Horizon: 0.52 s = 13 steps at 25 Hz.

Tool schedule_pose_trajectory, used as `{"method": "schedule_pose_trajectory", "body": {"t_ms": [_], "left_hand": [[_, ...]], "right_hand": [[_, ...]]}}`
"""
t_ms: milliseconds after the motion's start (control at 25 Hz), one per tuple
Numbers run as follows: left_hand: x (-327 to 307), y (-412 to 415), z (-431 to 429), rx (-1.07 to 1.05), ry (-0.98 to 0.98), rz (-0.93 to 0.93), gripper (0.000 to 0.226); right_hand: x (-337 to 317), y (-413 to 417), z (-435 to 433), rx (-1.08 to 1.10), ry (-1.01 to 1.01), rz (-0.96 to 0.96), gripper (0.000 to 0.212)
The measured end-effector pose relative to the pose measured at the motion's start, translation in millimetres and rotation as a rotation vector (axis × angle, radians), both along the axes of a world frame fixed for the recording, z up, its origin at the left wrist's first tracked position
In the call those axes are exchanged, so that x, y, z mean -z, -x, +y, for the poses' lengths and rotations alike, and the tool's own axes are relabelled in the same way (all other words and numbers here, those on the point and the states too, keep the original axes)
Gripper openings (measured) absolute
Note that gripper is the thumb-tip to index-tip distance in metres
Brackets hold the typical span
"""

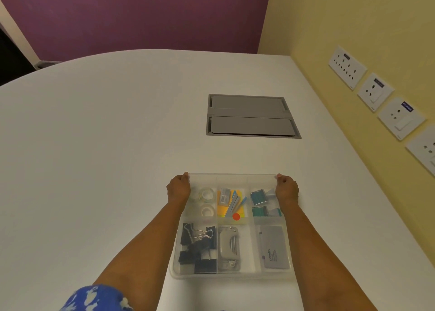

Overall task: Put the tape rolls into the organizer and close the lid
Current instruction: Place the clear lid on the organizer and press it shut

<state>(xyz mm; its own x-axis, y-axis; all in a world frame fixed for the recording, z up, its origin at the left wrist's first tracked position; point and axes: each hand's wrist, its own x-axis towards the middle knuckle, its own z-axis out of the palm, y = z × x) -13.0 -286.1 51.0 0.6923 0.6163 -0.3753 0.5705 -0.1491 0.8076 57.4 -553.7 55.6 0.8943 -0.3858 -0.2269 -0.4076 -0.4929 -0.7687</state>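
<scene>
Clear plastic lid sits over the organizer in the lower middle — left hand and right hand each pinch a far corner; two tape rolls lie inside.

A frosted, translucent plastic organizer is seen on a smooth, matt white tabletop. Two glossy clear tape rolls are held in its compartments, beside black binder clips with shiny wire handles and a dull grey metal hole punch. Matt grey panels are set into the tabletop.
</scene>
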Motion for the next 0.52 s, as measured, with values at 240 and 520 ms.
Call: {"method": "schedule_pose_trajectory", "body": {"t_ms": [240, 520], "left_hand": [[-3.1, 21.0, -9.1, 0.16, -0.17, -0.009, 0.04], [0.1, 66.3, -17.7, 0.174, -0.171, 0.039, 0.041]], "right_hand": [[-8.5, 20.1, -6.4, -0.178, 0.047, -0.054, 0.041], [-4.5, 66.3, -22.5, -0.206, 0.077, 0.01, 0.041]]}}
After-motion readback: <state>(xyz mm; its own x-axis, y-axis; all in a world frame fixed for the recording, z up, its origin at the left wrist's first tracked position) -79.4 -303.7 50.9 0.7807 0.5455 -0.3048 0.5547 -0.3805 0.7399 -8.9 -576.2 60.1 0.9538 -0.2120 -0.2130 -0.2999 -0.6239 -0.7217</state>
